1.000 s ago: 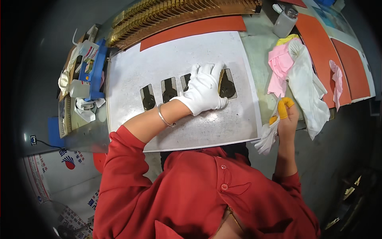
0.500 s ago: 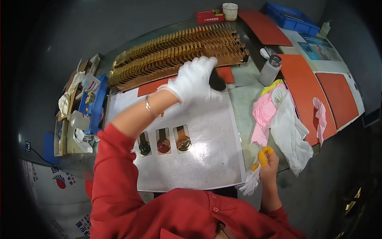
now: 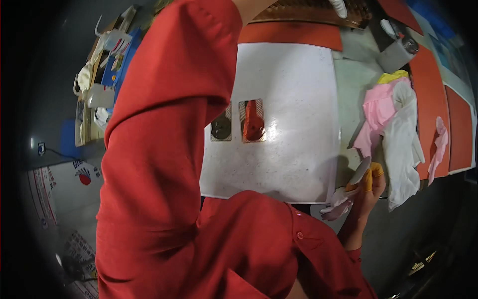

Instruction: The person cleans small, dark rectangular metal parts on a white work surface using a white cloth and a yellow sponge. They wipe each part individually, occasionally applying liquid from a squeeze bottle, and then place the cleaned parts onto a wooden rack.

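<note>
My left arm, in a red sleeve, stretches up across the view. Of my left hand only a white-gloved fingertip (image 3: 339,7) shows at the top edge, beside the rack of upright brown-gold plates (image 3: 298,11). My right hand (image 3: 371,192), with yellow covers on its fingers, pinches a thin grey plate with a rounded edge (image 3: 360,171) and a crumpled white cloth (image 3: 340,200). Two small shiny medal-like pieces lie on the white sheet (image 3: 294,144): a dark one (image 3: 220,128) partly behind my sleeve, and one reflecting red (image 3: 253,124).
An orange mat (image 3: 298,35) lies before the rack. To the right are a pump bottle (image 3: 398,54), a pink cloth (image 3: 380,105), a long white cloth (image 3: 404,142) and an orange board (image 3: 429,94). Bottles and a blue tray (image 3: 110,74) stand at the left.
My left hand, which held a dark round piece, has moved up almost out of view. A thin plate now shows in my right hand with the cloth. The view has shifted; one medal-like piece is hidden.
</note>
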Demonstrator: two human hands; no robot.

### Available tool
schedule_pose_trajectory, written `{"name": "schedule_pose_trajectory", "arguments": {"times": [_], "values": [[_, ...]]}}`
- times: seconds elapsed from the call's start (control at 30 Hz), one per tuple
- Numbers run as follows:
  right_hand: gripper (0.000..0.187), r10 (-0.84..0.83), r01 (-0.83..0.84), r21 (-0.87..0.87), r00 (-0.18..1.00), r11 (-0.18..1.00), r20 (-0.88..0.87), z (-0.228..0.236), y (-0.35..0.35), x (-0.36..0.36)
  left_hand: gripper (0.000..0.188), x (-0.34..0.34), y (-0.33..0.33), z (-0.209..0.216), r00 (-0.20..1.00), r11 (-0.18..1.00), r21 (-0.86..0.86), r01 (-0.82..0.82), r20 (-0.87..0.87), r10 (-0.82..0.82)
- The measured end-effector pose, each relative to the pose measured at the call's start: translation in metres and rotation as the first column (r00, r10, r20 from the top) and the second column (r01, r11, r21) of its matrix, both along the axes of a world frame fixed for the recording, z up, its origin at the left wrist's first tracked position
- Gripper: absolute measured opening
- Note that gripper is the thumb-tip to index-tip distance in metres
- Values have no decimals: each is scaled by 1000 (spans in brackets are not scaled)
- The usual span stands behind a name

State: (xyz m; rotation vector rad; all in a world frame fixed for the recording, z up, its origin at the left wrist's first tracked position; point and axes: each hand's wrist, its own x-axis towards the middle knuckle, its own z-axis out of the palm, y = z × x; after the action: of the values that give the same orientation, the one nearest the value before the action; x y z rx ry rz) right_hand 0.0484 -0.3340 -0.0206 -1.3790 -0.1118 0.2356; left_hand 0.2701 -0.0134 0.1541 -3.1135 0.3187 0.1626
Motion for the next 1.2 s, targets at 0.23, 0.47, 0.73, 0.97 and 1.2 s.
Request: {"name": "schedule_pose_trajectory", "arguments": {"times": [0.23,0.47,0.73,0.97,1.2], "values": [[13,-17,17,14,1000,1000,21,-3,3,-1,81,-175,15,-18,968,969,-246,11,244,51],[14,-6,8,-41,999,999,37,-7,3,3,88,-298,23,-109,981,945,-292,-150,77,180],[15,-48,52,-41,995,998,87,-4,9,4,80,-298,9,-120,921,832,-413,-370,-49,386],[14,-40,45,-60,995,997,90,-2,8,1,76,-299,0,-121,913,888,-241,-392,19,409],[14,-4,14,-127,997,992,77,-6,2,-5,75,-297,-6,-110,925,897,-254,-362,21,380]]}}
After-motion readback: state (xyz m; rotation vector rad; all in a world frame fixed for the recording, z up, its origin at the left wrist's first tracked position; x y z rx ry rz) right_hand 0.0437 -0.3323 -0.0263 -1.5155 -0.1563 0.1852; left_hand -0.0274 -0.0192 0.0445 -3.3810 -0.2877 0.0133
